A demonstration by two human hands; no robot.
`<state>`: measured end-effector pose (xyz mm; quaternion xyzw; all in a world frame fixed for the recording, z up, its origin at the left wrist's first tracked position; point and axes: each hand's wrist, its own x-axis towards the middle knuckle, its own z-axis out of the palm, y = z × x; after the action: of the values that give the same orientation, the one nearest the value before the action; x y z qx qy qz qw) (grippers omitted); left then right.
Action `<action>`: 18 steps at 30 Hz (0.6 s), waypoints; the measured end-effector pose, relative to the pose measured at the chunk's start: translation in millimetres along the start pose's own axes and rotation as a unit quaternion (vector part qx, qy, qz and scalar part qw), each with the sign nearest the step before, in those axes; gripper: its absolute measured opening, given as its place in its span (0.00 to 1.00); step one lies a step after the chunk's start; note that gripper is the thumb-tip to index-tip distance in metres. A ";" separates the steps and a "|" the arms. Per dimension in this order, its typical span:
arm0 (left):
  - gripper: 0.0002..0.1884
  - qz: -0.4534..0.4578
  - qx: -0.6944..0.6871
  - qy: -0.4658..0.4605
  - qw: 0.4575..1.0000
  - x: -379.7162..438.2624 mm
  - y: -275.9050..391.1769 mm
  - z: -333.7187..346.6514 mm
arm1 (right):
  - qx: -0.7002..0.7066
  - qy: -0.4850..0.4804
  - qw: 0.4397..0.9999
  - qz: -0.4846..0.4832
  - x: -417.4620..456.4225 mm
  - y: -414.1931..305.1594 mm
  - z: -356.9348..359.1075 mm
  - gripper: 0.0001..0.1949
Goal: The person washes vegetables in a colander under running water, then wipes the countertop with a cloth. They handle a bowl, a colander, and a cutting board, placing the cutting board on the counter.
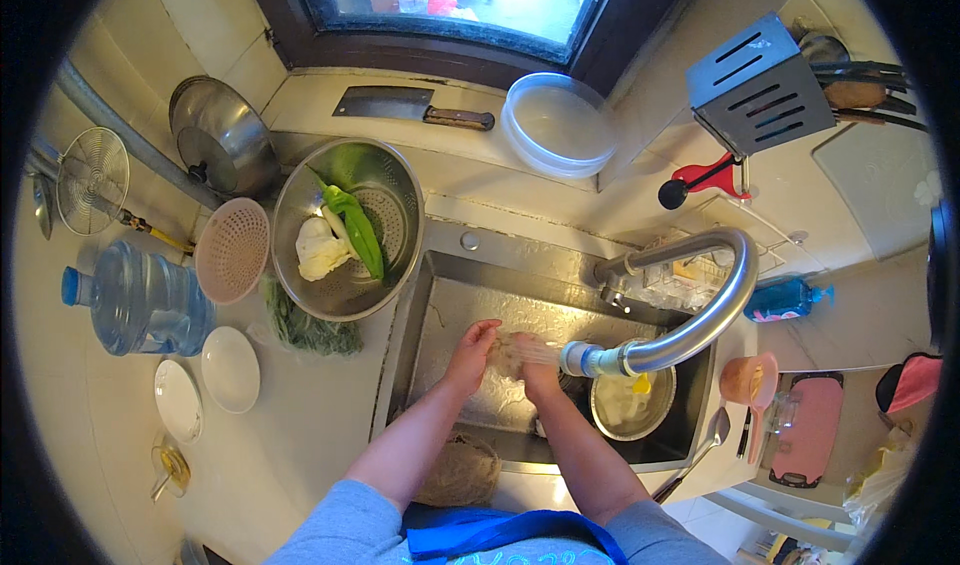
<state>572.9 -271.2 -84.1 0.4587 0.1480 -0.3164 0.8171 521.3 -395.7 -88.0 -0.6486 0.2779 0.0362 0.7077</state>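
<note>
Water pours from the curved metal faucet point(694, 325) into the stainless steel sink point(420, 340). Under the stream is my left hand point(474, 351), close to my right hand point(536, 366); water and a pale, blurred shape lie between them, and I cannot tell whether it is held. To the right of my right hand, a round metal bowl point(634, 407) with water, pale pieces and a yellow item sits in the sink. Left of the sink, a steel colander point(349, 302) holds a long green pepper point(360, 235) and a whitish vegetable piece point(321, 248).
On the back ledge lie a cleaver point(390, 103) and round clear plastic containers point(559, 126). A pink basket point(232, 250), a large water jug point(146, 298), bagged greens point(311, 325) and white plates point(231, 370) stand left. A ladle point(705, 441) and pink cup point(742, 379) are right.
</note>
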 end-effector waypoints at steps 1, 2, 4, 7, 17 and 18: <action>0.12 -0.017 -0.001 0.010 1.000 -0.6 2.0 -0.4 | 0.062 0.021 0.998 0.000 2.3 -5.2 1.5 0.10; 0.13 -0.035 -0.001 0.020 0.999 -1.5 3.8 -0.6 | 0.124 0.043 0.991 0.000 3.5 -10.1 2.8 0.09; 0.14 -0.074 -0.138 -0.012 0.988 0.8 4.2 5.0 | -0.228 0.042 0.940 -0.252 15.3 -6.5 -4.5 0.08; 0.17 -0.094 -0.295 -0.101 0.946 16.6 -25.7 -13.6 | -0.290 0.080 0.886 -0.354 -2.1 -18.5 47.3 0.10; 0.24 -0.124 -0.121 0.084 0.981 -9.2 21.0 26.1 | -0.152 0.010 0.976 -0.155 -2.9 12.2 49.4 0.28; 0.24 -0.128 -0.067 0.071 0.987 -10.0 13.2 30.7 | -0.100 0.039 0.986 -0.125 8.9 19.7 46.7 0.28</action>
<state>572.4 -288.2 -53.7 0.4018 0.2841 -0.3741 0.7861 536.9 -351.5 -109.4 -0.7467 0.2171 -0.0505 0.6266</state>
